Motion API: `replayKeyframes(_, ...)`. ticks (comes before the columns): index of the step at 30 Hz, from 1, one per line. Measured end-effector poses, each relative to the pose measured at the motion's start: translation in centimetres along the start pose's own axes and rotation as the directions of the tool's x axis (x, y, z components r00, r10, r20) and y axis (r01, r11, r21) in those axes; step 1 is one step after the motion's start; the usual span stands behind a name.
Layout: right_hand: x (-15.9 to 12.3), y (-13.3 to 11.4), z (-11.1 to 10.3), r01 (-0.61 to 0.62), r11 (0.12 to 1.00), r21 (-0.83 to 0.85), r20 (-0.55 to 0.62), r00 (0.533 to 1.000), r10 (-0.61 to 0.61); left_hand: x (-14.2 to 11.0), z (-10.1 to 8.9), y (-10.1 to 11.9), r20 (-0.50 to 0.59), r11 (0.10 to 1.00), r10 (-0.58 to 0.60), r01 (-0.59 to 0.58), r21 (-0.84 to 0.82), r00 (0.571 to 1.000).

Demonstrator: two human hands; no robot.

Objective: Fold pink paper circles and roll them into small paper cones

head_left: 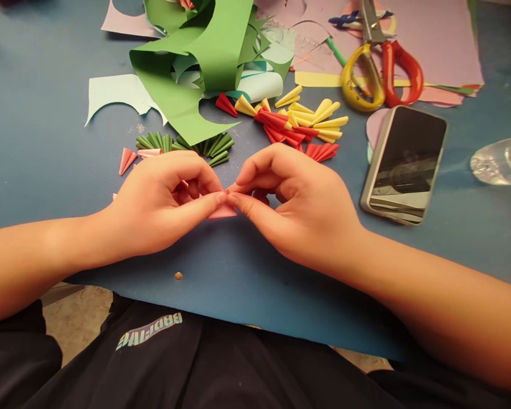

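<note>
Between my two hands is a small pink piece of paper (222, 212), its lower edge showing under the fingertips. My left hand (166, 199) pinches it from the left with thumb and fingers. From the right, my right hand (292, 199) pinches the same paper, and the thumb tips nearly meet. Much of the paper is hidden by the fingers. Behind my left hand lie dark green paper cones (217, 146) and a pink paper cone (126, 161). Beyond my right hand are red paper cones (281, 126) and yellow paper cones (323, 116) in a loose heap.
Green paper offcuts (221, 45) and a pale cut sheet (114, 94) lie at the back. Scissors (372, 62) with yellow and red handles rest on pink sheets (443, 40). A phone (404, 165) and a clear object (502, 161) are on the right of the blue table (238, 284).
</note>
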State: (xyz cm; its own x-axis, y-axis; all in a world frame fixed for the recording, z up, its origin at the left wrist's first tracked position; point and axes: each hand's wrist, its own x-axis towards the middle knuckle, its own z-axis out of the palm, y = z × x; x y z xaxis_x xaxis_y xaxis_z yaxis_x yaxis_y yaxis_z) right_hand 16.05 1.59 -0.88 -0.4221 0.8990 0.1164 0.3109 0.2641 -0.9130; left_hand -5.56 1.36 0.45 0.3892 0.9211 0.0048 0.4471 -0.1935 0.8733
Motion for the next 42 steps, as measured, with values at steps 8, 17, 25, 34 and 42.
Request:
replayKeyframes(8,-0.1,-0.1,-0.2,0.058,0.995,-0.081,0.016,0.998,-0.056,0.1,-0.1,0.4,0.080,0.999,-0.030,0.033,-0.035,0.996)
replayKeyframes(17,0.0,-0.3,-0.3,0.121,0.976,-0.181,0.016,0.993,-0.120,0.3,-0.4,0.9,0.093,1.000,-0.015,0.014,0.010,0.996)
replayKeyframes(25,0.2,-0.6,-0.5,0.158,0.965,-0.208,0.171,0.978,-0.123,0.5,-0.4,0.8,0.175,0.997,-0.044,0.033,0.065,0.984)
replayKeyframes(34,0.2,-1.0,-0.8,0.100,0.982,-0.159,0.205,0.976,-0.066,0.4,-0.4,0.7,0.198,1.000,-0.021,0.017,0.024,0.980)
replayKeyframes(42,0.7,-0.9,-1.1,-0.123,0.985,0.119,0.126,0.986,0.107,0.1,-0.4,0.9,0.050,0.999,-0.037,0.038,-0.016,0.998)
